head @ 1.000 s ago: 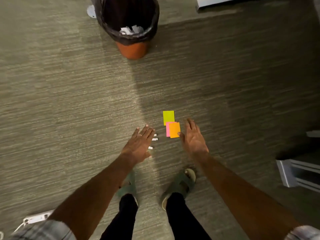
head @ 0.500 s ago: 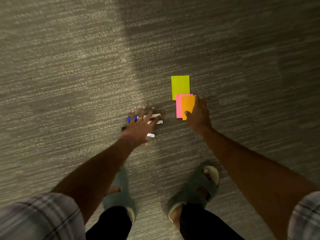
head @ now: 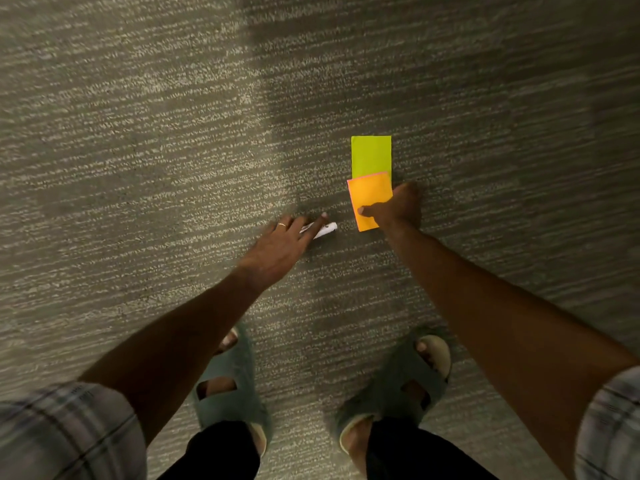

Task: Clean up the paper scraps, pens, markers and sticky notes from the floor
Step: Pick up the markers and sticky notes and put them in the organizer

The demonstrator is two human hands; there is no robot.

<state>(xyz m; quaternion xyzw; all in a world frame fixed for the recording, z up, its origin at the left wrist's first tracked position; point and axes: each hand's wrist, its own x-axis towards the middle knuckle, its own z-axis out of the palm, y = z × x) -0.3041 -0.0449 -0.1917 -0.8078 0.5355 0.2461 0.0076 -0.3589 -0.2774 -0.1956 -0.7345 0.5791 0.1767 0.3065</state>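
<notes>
The left hand [head: 282, 245] lies low over the carpet [head: 138, 133], fingers spread and nearly straight, the index finger resting across a white marker [head: 325, 231]; no grip on it is visible. The marker lies flat, its tip end projecting past the fingers toward the notes. The right hand [head: 398, 209] pinches the orange note [head: 370, 195], thumb [head: 367, 211] on top, remaining fingers curled at its right edge. A pink note [head: 350, 197] shows as a thin margin under the orange one. The orange note overlaps the near edge of the green note [head: 371, 155], which lies flat. Two sandals [head: 228, 393] stand just behind both hands.
</notes>
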